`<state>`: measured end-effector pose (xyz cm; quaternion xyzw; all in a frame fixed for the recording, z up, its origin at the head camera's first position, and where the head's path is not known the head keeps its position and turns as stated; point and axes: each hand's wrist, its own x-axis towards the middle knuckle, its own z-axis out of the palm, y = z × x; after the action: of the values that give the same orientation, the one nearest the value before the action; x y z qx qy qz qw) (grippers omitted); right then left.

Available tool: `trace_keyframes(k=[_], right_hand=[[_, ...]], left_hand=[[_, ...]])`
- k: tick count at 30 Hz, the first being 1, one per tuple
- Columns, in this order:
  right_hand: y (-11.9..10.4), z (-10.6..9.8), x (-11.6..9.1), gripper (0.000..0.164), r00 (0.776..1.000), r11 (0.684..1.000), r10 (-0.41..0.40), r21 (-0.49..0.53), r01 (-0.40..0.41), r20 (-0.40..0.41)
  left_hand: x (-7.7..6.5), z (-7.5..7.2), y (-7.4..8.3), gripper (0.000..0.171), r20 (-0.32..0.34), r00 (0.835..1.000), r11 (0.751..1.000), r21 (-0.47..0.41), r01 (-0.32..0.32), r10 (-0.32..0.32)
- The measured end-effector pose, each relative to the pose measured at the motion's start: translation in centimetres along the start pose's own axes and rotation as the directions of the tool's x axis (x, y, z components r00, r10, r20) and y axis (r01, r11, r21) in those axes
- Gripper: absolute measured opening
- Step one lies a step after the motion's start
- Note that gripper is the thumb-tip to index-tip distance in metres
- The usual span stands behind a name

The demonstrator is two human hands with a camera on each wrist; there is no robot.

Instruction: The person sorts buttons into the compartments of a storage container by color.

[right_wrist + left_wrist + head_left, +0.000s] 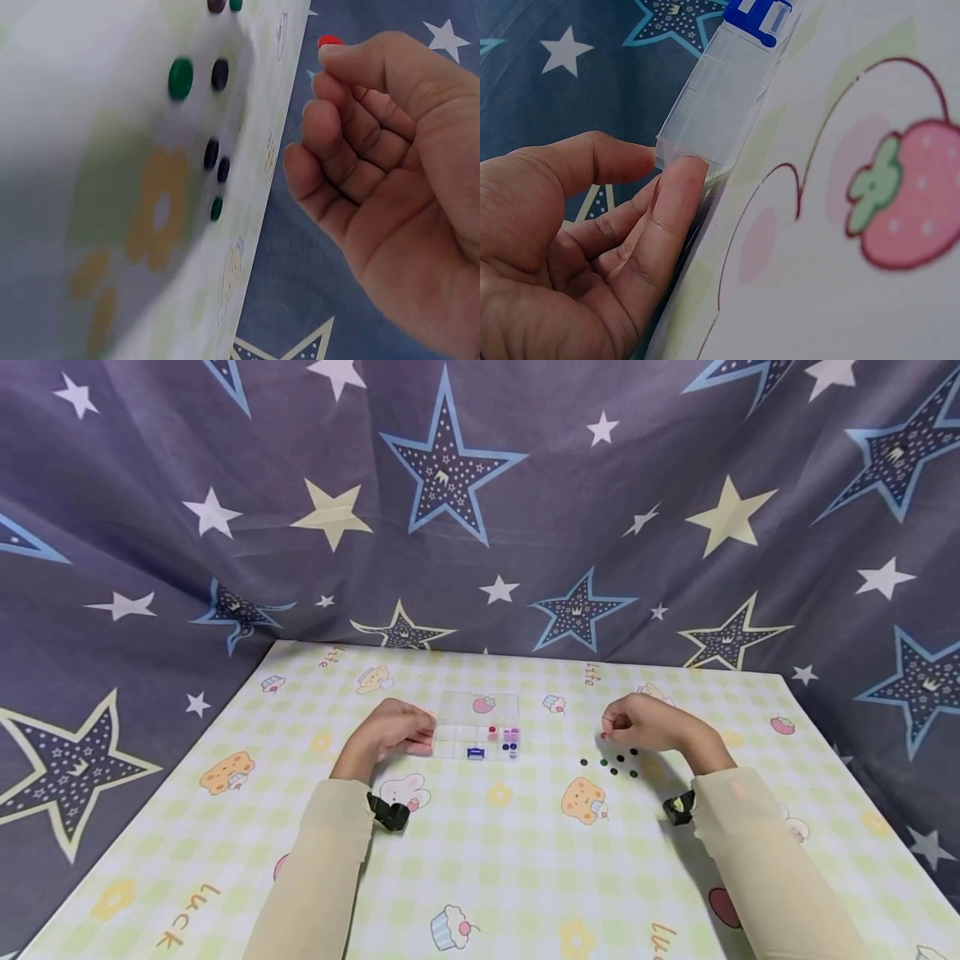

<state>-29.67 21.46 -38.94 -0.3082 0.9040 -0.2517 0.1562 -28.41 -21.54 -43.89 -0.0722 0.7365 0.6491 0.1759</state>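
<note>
On the far half of the bench [495, 893], the left hand [401, 727] pinches the left end of a clear plastic compartment box [453, 743], its lid [461, 706] folded back on the far side and its blue latch [476, 753] at the near edge. Well to the right, the right hand [641, 720] pinches a red button [328, 40] between thumb and forefinger, apparently raised above the surface, with loose green buttons [180, 79] and black buttons [220, 74] lying near it. To do this step well, I'd carry the button over the loose ones without brushing them, then lower it right into a compartment before letting go, since something so small would probably bounce or roll if dropped. The compartment with a red piece [492, 732] looks the likeliest match (pink pieces [512, 732] sit just beside it, so aim carefully). A light, steady grip from the left hand should be enough; squeezing harder could tip so light a box. The bench wears a pale green checked cover printed with bears, cupcakes and flowers, which may make small pieces harder to spot. Behind it hangs a dark grey-blue curtain [525, 527] scattered with stars.
</note>
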Motion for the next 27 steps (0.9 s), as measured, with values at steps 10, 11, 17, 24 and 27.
trace_keyframes(k=[10,11,17,24,27], right_hand=[[-1.2,0.8,2.0,0.009,0.998,0.999,-0.04,0.008,0.041,-0.052],[-1.3,0.9,2.2,0.009,0.997,0.999,-0.047,0.007,0.048,-0.059],[-2.4,1.4,3.5,0.009,0.993,0.997,-0.078,0.008,0.079,-0.085],[-3.9,1.8,4.9,0.006,0.99,0.994,-0.108,0.005,0.109,-0.094],[-4.4,2.0,5.6,0.006,0.989,0.993,-0.116,-0.007,0.115,-0.093]], left_hand=[[-0.2,0.1,0.1,0.035,0.005,1.0,1.0,0.001,0.001,-0.001],[-0.2,0.0,0.1,0.035,0.005,1.0,1.0,0.003,0.002,-0.002],[-0.1,0.0,0.1,0.033,-0.003,1.0,1.0,0.003,0.005,-0.005],[-0.1,0.0,0.0,0.034,-0.003,1.0,1.0,0.003,0.003,-0.003],[0.0,0.0,0.0,0.035,0.0,1.0,1.0,0.002,0.002,-0.002]])
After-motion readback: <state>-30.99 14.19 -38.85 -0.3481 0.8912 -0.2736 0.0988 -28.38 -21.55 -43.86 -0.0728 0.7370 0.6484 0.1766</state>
